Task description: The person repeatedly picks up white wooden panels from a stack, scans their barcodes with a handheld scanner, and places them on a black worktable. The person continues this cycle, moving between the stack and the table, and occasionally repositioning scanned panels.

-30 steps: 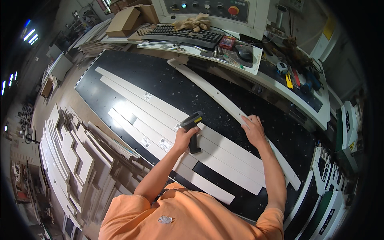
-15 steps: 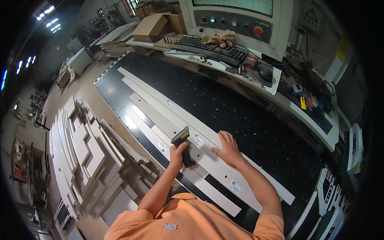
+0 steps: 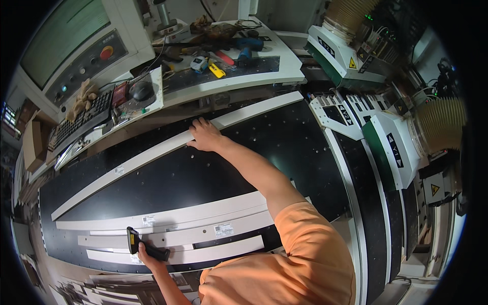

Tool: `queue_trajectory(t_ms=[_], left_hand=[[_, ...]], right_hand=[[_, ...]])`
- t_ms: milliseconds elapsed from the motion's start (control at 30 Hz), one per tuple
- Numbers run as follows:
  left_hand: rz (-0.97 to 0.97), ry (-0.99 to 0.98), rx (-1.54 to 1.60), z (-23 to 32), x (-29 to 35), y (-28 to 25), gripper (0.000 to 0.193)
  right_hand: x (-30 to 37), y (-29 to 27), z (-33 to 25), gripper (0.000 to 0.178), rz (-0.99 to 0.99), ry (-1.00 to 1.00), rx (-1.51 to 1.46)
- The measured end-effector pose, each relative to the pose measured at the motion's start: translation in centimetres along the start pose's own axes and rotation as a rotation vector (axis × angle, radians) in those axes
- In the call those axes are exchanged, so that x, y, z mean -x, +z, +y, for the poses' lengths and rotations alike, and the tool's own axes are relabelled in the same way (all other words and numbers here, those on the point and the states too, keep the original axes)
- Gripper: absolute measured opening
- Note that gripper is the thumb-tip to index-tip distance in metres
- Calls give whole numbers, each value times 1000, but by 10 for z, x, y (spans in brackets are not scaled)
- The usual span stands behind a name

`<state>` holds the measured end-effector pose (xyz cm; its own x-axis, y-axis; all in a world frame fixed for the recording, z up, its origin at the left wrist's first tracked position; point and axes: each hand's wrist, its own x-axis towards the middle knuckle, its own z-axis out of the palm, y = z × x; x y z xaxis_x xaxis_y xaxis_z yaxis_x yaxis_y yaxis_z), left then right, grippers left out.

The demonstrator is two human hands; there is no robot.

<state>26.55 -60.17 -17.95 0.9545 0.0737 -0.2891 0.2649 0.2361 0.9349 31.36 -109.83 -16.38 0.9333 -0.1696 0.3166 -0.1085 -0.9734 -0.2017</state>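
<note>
In my left hand point(image 3: 148, 255) is a black handheld barcode scanner point(image 3: 161, 253) with a yellow label, above the near white board strips. My right hand point(image 3: 207, 136), arm stretched out, is closed over a long narrow white board strip point(image 3: 254, 111), thumb on the near side and fingers over the far edge. That strip lies slantwise along the machine bed's far side and bears a small printed label. Several more white strips point(image 3: 188, 235) lie side by side near my body, some with labels and round holes. The scanner covers parts of them.
A black perforated machine bed point(image 3: 203, 188) lies under the strips. Beyond it stand a keyboard point(image 3: 86, 119), a control panel with a red button point(image 3: 106, 52), and a bench with a yellow cutter point(image 3: 217, 70). White-and-green machine heads point(image 3: 394, 152) with ribbed hoses rise at right.
My view has swung to the right. The far strip has been moved away from the others toward the desk side, with my right hand now gripping it. My left hand keeps the scanner.
</note>
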Motion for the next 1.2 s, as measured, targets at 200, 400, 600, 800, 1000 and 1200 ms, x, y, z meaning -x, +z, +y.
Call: queue_trajectory(t_ms=[200, 400, 600, 800, 1000, 1200], left_hand=[[9, -101, -1, -5, -6, -9, 47], [-33, -123, -7, -6, -12, -19, 47], [-36, -117, -17, -1, -5, -14, 44], [97, -167, 13, 4, 0, -4, 32], [-27, -66, -23, 12, 4, 11, 38], [0, -126, -48, 20, 4, 17, 33]], right_hand=[[-6, 0, 45, 55, 120, 99, 79], [-40, -16, 90, 55, -63, 261, 103], [-10, -25, 130, 50, -64, 324, 197], [-7, -34, 140, 34, -87, 258, 193], [8, -20, 84, 57, 387, 568, 316], [4, 28, 80, 68, 404, 949, -806]])
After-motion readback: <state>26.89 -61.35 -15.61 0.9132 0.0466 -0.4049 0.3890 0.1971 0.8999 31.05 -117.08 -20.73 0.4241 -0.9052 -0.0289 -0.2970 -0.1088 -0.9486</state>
